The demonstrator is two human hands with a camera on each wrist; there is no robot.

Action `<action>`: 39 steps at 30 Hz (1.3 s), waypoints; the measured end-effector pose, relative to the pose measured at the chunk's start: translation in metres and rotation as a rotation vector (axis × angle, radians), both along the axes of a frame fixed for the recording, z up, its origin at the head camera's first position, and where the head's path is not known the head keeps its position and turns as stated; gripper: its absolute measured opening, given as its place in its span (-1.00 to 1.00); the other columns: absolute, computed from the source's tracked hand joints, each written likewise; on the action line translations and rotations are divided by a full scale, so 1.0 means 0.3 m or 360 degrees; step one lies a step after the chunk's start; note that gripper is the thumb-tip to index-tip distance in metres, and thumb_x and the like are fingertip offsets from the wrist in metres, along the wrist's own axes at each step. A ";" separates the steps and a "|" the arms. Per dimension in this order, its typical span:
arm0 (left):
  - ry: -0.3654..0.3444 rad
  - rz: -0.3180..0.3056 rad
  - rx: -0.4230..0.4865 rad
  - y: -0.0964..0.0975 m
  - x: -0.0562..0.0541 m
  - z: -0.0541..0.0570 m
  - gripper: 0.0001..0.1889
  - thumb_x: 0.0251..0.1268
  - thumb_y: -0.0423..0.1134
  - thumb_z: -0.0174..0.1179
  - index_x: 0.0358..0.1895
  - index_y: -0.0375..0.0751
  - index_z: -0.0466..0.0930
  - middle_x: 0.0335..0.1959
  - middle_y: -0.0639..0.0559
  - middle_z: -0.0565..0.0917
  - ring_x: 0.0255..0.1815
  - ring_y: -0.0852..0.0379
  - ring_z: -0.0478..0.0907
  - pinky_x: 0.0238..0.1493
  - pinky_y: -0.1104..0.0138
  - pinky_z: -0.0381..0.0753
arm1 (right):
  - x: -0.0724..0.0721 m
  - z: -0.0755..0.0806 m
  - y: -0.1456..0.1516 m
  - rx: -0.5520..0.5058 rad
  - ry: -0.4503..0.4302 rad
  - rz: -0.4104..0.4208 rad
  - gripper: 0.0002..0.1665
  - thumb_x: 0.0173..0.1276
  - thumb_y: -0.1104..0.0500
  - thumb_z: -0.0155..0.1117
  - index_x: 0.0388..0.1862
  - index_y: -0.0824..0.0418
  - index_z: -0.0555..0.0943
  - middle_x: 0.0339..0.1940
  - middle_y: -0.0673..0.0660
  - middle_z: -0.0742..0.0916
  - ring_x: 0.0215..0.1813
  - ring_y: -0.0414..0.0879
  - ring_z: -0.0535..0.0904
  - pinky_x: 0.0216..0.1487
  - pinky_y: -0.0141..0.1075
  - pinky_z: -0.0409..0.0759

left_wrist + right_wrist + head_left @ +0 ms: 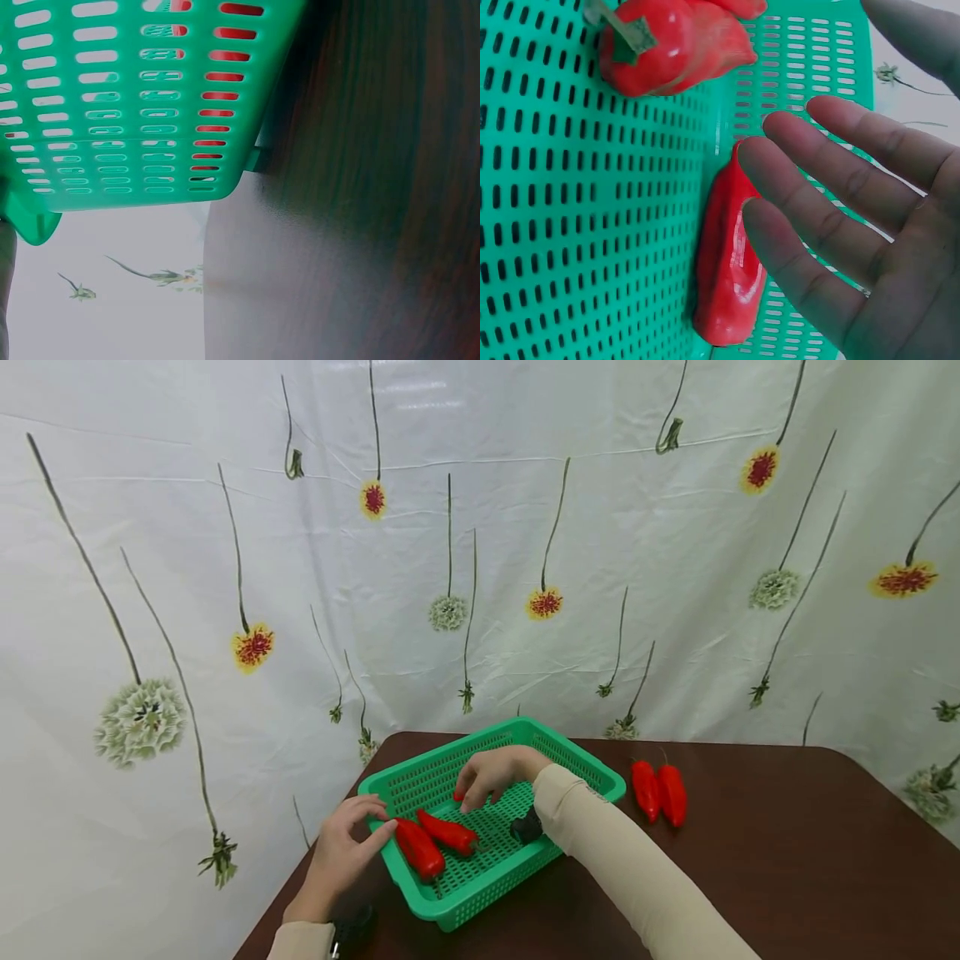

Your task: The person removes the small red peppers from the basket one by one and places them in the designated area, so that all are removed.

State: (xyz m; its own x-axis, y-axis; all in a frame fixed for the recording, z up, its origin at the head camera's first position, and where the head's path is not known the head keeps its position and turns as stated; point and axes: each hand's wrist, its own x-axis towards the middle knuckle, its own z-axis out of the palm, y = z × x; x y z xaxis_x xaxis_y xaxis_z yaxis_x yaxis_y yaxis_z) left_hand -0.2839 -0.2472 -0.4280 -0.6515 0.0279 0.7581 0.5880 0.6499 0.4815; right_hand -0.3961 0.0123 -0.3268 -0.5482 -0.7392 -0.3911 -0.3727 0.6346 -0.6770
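A green plastic basket [450,902] sits on the dark table. Its left rim is beside my left hand [341,852], whose fingers bend loosely over it with the thumb stretched out. Two red peppers [420,850] lie inside near that thumb, stems toward the near side. My right hand [495,772] reaches into the basket's far part. There, another red pepper [731,262] lies along the wall. The right fingertips are at this pepper, fingers fairly straight and thumb apart. In the left wrist view, red shows through the slots of the basket wall [240,97].
Two more red peppers [660,792] lie side by side on the brown table [780,827], right of the basket. A white curtain [480,543] with printed flowers hangs behind the table. Black wrist devices [527,827] are worn on both wrists.
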 end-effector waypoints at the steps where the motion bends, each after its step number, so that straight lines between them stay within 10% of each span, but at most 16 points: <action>1: 0.0001 -0.0002 0.0000 0.000 -0.001 -0.001 -0.76 0.04 -0.44 0.46 -0.40 -0.01 0.64 -0.16 -0.15 0.74 0.03 -0.01 0.59 0.10 0.74 0.32 | 0.000 -0.007 -0.003 0.0000 0.0010 -0.0008 -0.45 0.37 0.11 0.37 0.30 0.23 0.54 0.32 0.19 0.61 0.13 -0.02 0.63 0.34 0.08 0.50; 39: -0.0037 0.0022 0.0004 -0.004 -0.008 -0.008 -0.78 0.05 -0.42 0.45 -0.39 -0.01 0.64 -0.14 -0.12 0.74 0.06 0.12 0.57 0.10 0.70 0.34 | -0.002 -0.139 -0.056 0.0072 -0.0059 -0.0103 -0.38 0.30 0.15 0.44 0.29 0.31 0.49 0.11 0.08 0.65 0.02 -0.05 0.65 0.17 -0.09 0.65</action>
State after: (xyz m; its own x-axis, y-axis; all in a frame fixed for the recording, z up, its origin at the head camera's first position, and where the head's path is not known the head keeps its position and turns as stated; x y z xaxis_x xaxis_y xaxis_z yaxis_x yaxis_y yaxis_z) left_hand -0.2863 -0.2484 -0.4303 -0.6694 0.0165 0.7427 0.5674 0.6567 0.4968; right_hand -0.3968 -0.0046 -0.3685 -0.5788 -0.6836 -0.4446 -0.3048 0.6870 -0.6596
